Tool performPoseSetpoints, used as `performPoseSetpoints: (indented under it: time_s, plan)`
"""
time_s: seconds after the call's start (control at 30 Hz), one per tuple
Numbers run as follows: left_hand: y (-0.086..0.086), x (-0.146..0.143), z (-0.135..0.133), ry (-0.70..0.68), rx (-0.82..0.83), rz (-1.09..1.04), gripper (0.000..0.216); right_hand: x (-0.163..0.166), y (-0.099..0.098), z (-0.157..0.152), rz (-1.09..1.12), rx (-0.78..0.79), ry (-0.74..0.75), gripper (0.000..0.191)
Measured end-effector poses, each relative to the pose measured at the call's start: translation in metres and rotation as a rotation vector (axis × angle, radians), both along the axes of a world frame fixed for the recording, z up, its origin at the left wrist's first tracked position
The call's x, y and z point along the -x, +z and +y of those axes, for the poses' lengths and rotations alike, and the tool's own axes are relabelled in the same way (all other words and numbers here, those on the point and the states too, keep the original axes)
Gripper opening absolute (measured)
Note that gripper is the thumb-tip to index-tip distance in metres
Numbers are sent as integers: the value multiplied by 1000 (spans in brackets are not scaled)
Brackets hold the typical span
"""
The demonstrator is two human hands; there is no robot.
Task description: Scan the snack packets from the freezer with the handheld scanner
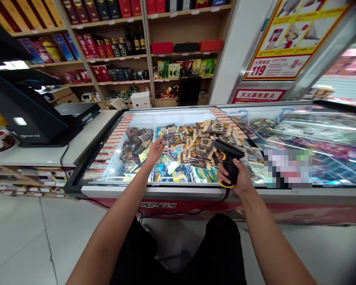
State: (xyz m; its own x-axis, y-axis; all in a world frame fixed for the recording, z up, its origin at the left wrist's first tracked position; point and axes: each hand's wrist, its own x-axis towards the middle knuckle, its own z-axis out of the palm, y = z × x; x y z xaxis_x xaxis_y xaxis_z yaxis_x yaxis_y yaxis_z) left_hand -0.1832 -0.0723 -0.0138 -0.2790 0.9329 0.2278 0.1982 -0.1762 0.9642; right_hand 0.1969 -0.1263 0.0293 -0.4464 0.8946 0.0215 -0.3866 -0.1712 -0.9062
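My left hand point(157, 149) is closed on the lower left edge of a small ice cream packet point(168, 136), held up over the open part of the chest freezer point(112, 191). The packet is brownish grey with a pale top band. In my right hand point(236, 177), fingers wrapped round its grip, is a black and yellow barcode scanner point(230, 158). Its cable hangs down over the freezer's front edge. Between and beyond my hands lies a pile of brown wrapped ice creams point(203, 144) with pale ends. Darker packets point(133, 152) fill the left of the freezer.
A dark checkout terminal point(32, 103) with a scale stands on a white counter point(47, 152) at left. Behind the freezer, shelves point(115, 59) hold boxes and bottles. Sliding glass point(314, 130) covers the freezer's right side. A loose cable point(190, 213) runs along its front.
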Motion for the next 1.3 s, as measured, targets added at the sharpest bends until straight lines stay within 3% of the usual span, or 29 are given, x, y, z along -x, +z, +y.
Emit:
performPoseSetpoints:
  time_s: [0.23,0.4,0.77,1.3]
  plan:
    - [-6,40,-19,7,57,-22,59,106,1,-13,-87,23,120,62]
    - [-13,38,-18,18,9,16,52,143,1,-22,-118,-41,118,61]
    - [-15,36,-20,-33,2,35,29,153,17,-14,-154,-89,111,64]
    - [-17,38,-17,-44,-15,-16,26,156,26,-20,-195,-118,106,69]
